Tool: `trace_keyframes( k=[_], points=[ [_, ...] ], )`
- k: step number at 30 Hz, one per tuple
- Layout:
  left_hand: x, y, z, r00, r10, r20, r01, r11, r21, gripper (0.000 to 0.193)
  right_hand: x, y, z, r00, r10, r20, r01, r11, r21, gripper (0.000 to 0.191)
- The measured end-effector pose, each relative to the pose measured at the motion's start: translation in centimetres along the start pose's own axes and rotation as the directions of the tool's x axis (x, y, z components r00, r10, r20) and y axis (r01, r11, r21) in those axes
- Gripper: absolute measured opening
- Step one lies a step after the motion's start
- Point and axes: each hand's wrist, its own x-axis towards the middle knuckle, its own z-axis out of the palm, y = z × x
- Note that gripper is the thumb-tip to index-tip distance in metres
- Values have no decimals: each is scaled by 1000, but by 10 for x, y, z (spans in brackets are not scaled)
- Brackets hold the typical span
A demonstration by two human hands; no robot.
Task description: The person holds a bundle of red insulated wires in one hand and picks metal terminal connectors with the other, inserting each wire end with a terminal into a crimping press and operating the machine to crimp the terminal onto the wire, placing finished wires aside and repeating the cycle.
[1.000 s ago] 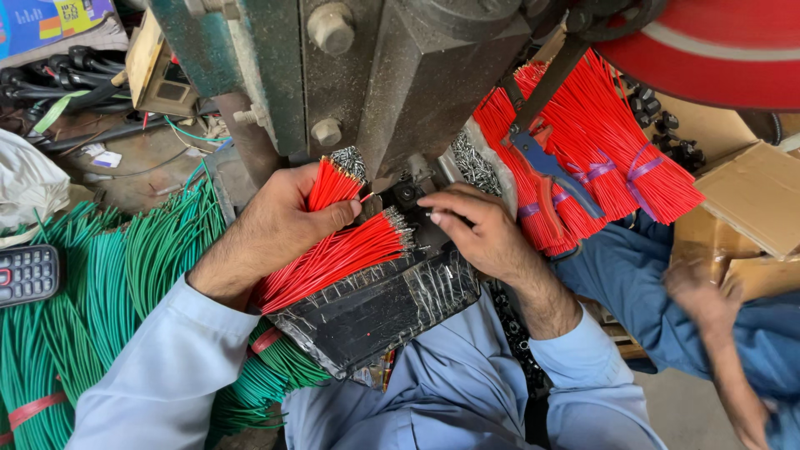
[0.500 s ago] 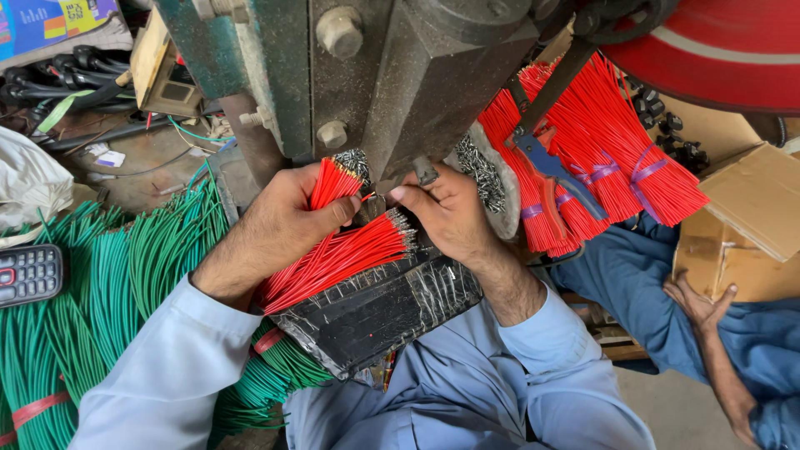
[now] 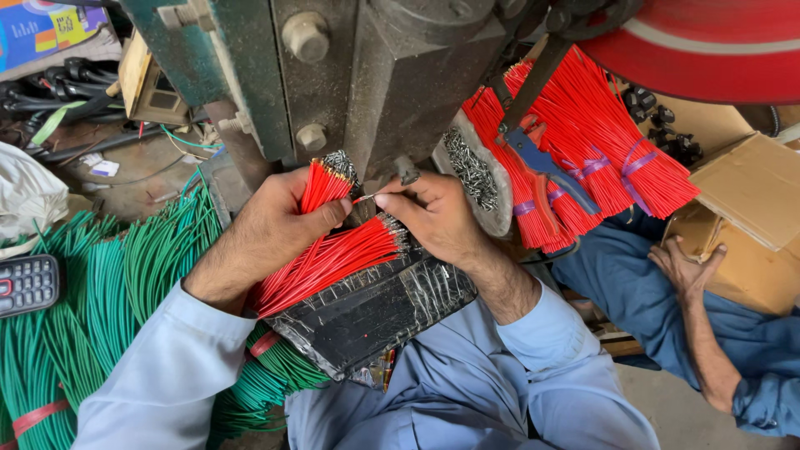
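Note:
My left hand (image 3: 262, 233) grips an upright bunch of short red wires (image 3: 323, 183) close to the dark green press machine (image 3: 358, 75). A second fan of red wires (image 3: 333, 258) lies under that hand on a black tape-wrapped pad (image 3: 375, 308). My right hand (image 3: 433, 218) pinches a single red wire (image 3: 364, 198) between thumb and fingers, its tip pointing left toward the machine's base. Both of my sleeves are light blue.
Bundles of green wires (image 3: 92, 308) lie at the left beside a keypad phone (image 3: 29, 285). Tied red wire bundles (image 3: 583, 158) and blue pliers (image 3: 542, 162) hang at the right. Another person's hand (image 3: 685, 268) rests by a cardboard box (image 3: 750, 225). A red wheel (image 3: 708, 42) is above.
My right hand has moved left toward the machine and now pinches one red wire. The left hand stays on its bunch. The other person's hand has risen toward the box.

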Motion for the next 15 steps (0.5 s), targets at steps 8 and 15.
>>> trace_keyframes(
  k=[8,15],
  points=[
    [0,-6,0,1000,-12,-20,12,1000,-15,17,-32,-41,-43,960,-149,235,229,902,-367,18],
    [-1,-4,2,998,-67,-15,65,996,-66,16,-36,-30,-40,956,-121,267,240,846,-476,8]
  ],
)
